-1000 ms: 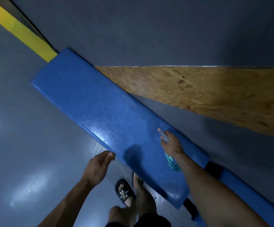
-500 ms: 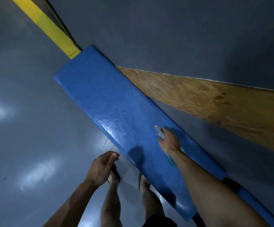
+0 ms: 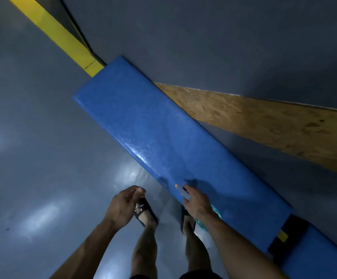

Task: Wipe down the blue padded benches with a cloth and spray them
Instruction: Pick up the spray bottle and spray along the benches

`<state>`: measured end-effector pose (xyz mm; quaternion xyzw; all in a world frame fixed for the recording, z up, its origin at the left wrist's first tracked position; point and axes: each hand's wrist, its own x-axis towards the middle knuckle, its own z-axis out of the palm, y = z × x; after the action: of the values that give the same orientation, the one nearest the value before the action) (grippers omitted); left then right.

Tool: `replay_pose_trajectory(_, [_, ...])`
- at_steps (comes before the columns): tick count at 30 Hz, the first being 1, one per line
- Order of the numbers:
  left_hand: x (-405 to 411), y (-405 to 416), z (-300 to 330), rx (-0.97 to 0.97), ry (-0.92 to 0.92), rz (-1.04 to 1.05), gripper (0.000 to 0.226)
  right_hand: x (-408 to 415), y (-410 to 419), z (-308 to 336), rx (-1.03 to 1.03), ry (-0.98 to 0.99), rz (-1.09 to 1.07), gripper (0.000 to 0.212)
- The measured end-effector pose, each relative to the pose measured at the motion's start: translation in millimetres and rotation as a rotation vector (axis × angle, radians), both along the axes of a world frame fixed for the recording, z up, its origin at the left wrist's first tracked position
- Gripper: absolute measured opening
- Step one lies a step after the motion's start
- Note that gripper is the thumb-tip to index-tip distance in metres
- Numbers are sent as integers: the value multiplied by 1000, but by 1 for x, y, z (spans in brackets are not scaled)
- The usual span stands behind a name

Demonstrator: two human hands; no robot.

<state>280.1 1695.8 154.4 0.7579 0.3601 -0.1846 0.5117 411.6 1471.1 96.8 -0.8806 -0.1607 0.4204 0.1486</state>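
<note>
My right hand (image 3: 197, 202) clamps the spray bottle (image 3: 214, 213) above the blue padded bench (image 3: 163, 137); I should mist evenly. Left hand (image 3: 123, 204) fingers curled, empty.

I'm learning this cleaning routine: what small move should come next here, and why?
Probably aim the spray bottle forward and mist the bench. The right hand grips the bottle at the bench's near edge, with most of the blue pad stretching ahead. The left hand shows no cloth, so wiping looks unlikely yet.
</note>
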Motion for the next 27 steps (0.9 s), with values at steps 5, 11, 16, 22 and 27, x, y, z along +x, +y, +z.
replay_pose_trajectory(5, [-11,44,1,3,-6,-15,33,1,39,0,19,14,-135,26])
replay_pose_trajectory(11, [-16,85,5,-17,-3,3,27,41,71,7,16,-55,-249,29])
replay_pose_trajectory(16, [-15,105,10,-33,-14,0,27,60,84,8,-65,-113,-251,28])
replay_pose_trajectory(22, [-5,125,12,-15,-27,-28,27,86,91,7,7,-145,-498,28])
replay_pose_trajectory(27, [21,139,12,-26,-34,-30,25,114,100,14,35,-188,-593,17])
